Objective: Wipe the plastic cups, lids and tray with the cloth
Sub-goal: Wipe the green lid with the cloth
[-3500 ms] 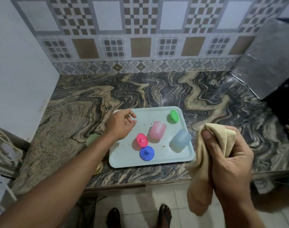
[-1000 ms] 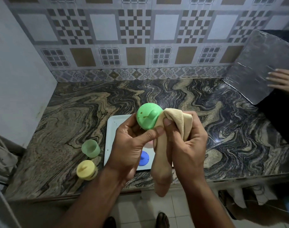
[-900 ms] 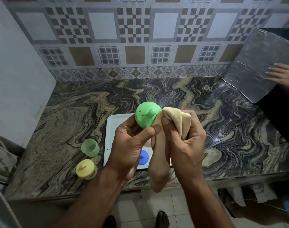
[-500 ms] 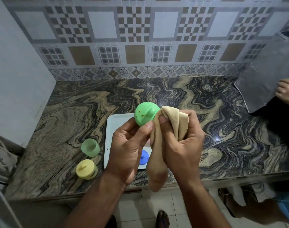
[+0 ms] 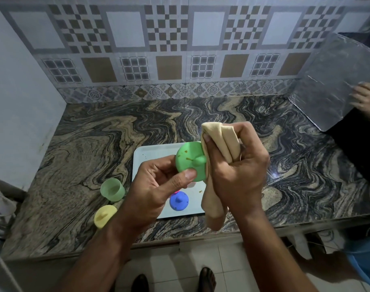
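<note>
My left hand [image 5: 158,186] pinches a green lid [image 5: 189,163] with a small knob, held above the pale tray [image 5: 142,159]; brown specks mark the lid's face. My right hand [image 5: 236,165] grips a folded beige cloth [image 5: 219,142] against the lid's right edge, with the cloth's tail hanging down. A blue lid [image 5: 179,200] lies on the tray below my hands, and a sliver of pink shows beside it. A green cup [image 5: 112,189] and a yellow lid [image 5: 104,216] stand on the counter left of the tray. My hands hide the rest of the tray.
The marble counter [image 5: 95,144] runs to a tiled back wall and a plain wall at left. A shiny metal sheet [image 5: 327,87] leans at the right, with another person's hand [image 5: 367,100] on it. The counter's front edge lies just below the tray.
Since 3.5 s ago my left hand has lifted the green lid off the tray and my right hand has brought the cloth against it. Lately the lid has tilted and dropped slightly.
</note>
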Demonstrator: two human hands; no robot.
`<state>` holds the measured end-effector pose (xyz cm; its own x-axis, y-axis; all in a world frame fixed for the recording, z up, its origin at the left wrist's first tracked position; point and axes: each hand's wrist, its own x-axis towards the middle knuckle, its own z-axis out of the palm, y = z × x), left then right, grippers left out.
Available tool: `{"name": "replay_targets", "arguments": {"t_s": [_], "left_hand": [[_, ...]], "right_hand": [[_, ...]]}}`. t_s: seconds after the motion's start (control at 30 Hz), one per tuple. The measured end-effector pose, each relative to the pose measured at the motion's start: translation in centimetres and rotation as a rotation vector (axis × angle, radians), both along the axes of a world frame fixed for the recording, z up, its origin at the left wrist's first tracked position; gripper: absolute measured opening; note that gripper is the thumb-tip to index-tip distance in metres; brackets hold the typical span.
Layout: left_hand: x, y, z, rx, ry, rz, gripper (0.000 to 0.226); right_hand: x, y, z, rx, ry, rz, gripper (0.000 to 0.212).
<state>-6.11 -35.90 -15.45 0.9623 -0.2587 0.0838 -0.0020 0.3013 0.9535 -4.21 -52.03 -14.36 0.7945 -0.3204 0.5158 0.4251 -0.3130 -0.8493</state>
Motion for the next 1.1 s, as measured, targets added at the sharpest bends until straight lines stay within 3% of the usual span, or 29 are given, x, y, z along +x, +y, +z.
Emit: {"name": "replay_targets", "arguments": {"t_s": [0.1, 0.23, 0.3, 0.63, 0.77, 0.9, 1.1], "left_hand": [[0.5, 0.1, -0.2, -0.041, 0.063, 0.017, 0.026], [1.1, 0.3, -0.5, -0.177, 0.219, 0.079, 0.027], [1.2, 0.7, -0.3, -0.213, 0.246, 0.095, 0.024], [1.0, 1.0, 0.6, -0.234, 0.235, 0.072, 0.031], [1.1, 0.3, 1.7, -0.335, 0.254, 0.103, 0.021], [0.9, -0.6, 1.9, -0.366, 0.267, 0.167, 0.033], [0.2, -0.3, 1.3, -0.177, 0.163, 0.185, 0.025]], "right_hand": [[1.3, 0.2, 0.4, 0.030, 0.065, -0.043, 0.025], [2.2, -0.6, 1.1, 0.324, 0.058, -0.003, 0.017], [1.8, -1.2, 1.1, 0.363, 0.046, 0.061, 0.012], [-0.7, 0.5, 0.9, 0.191, 0.080, 0.268, 0.014], [-1.3, 1.4, 0.9, 0.193, 0.042, 0.213, 0.016], [-1.8, 2.3, 0.5, 0.206, 0.021, 0.113, 0.018], [-1.8, 1.7, 0.2, -0.013, -0.060, 0.068, 0.018]]}}
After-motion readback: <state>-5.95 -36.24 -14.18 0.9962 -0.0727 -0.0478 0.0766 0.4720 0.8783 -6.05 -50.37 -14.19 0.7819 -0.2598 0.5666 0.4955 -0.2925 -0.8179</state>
